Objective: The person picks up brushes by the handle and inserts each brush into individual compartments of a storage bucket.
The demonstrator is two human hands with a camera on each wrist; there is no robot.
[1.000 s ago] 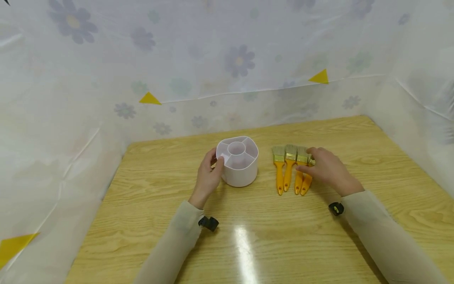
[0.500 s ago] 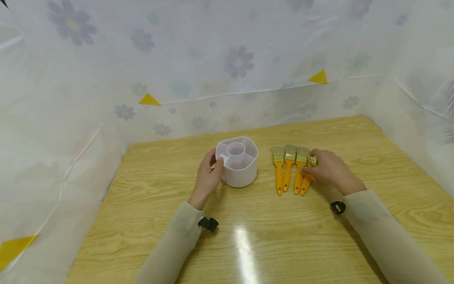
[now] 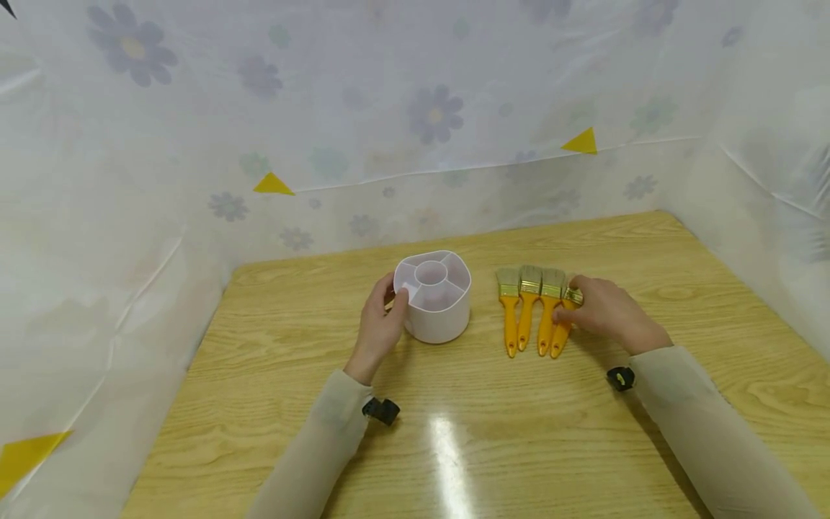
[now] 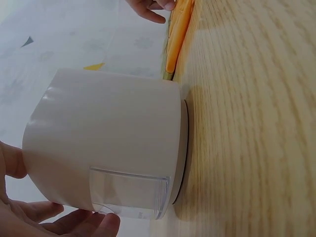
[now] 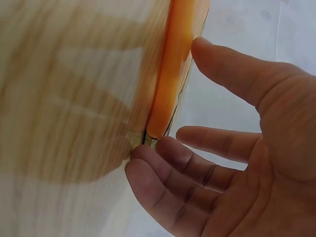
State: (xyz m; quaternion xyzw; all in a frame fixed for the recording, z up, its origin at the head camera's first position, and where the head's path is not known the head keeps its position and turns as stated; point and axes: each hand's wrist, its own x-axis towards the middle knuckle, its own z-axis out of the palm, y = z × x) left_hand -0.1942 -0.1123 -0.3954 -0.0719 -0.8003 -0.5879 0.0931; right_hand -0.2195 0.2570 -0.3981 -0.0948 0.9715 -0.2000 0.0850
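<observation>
A white round organizer (image 3: 441, 324), divided into compartments around a central ring, stands upright on the table. My left hand (image 3: 382, 321) grips its left side, thumb at the rim and fingers along the outer wall. The left wrist view shows those fingertips (image 4: 106, 224) beside a clear plastic panel (image 4: 129, 190) on the wall. To the right lies a row of several flat paintbrushes (image 3: 528, 281) with orange handles and pale bristles. My right hand (image 3: 609, 310) pinches the rightmost paintbrush (image 5: 170, 84), thumb on its handle and fingertips near the metal band; its bristles are mostly hidden.
The wood-grain table (image 3: 292, 432) ends at a pale flower-patterned sheet (image 3: 350, 94) behind, with white sheeting on both sides. Yellow triangles (image 3: 272, 184) mark the sheet. Black wrist devices (image 3: 381, 411) sit at both cuffs.
My right hand has shifted slightly right, and its thumb and fingers have drawn in on the rightmost paintbrush. My left hand and the organizer have stayed in place.
</observation>
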